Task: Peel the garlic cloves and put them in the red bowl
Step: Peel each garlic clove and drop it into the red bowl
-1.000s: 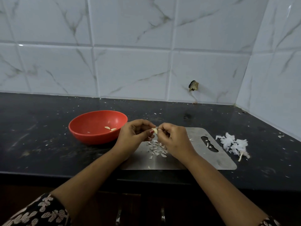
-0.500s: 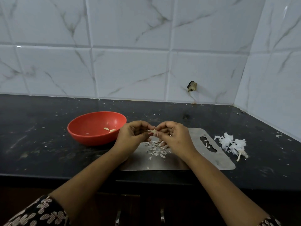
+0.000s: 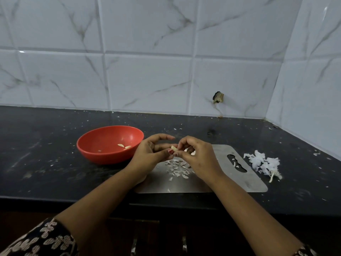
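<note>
Head view: left hand (image 3: 147, 157) and right hand (image 3: 201, 159) pinch garlic clove (image 3: 174, 148).

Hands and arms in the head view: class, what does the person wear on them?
Both forearms are bare. The left sleeve is dark fabric with a pale leaf-like print; a sliver of the same print shows at the right sleeve. The left hand has a reddish-painted thumbnail. No ring or watch shows on it or the right hand.

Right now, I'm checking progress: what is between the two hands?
A clove, pinched by the left hand and the right hand above the board; the head view shows it.
</note>
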A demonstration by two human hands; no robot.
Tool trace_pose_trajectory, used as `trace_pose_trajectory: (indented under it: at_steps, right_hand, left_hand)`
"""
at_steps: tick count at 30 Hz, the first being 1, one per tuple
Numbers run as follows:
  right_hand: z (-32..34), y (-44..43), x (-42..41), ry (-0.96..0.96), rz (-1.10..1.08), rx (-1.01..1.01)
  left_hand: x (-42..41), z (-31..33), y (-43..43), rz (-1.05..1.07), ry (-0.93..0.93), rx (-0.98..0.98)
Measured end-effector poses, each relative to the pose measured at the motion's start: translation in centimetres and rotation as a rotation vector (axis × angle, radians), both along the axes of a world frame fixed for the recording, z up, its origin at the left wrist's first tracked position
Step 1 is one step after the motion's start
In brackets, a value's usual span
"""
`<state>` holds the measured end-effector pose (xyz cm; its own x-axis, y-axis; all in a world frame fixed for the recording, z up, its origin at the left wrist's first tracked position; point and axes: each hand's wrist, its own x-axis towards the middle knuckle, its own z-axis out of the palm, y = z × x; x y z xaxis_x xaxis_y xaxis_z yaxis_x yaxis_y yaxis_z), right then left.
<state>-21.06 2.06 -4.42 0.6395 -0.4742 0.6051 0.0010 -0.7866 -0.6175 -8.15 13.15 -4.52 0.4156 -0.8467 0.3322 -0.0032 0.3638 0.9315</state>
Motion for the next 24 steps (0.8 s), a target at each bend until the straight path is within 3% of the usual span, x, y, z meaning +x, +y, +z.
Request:
trace_pose_trajectory:
  at_steps: [24]
  right_hand:
    - [0.65, 0.27, -0.15, -0.105, 0.079, 0.082]
  left_hand:
    - [-0.32, 0.23, 0.15, 0.064, -0.049, 0.003]
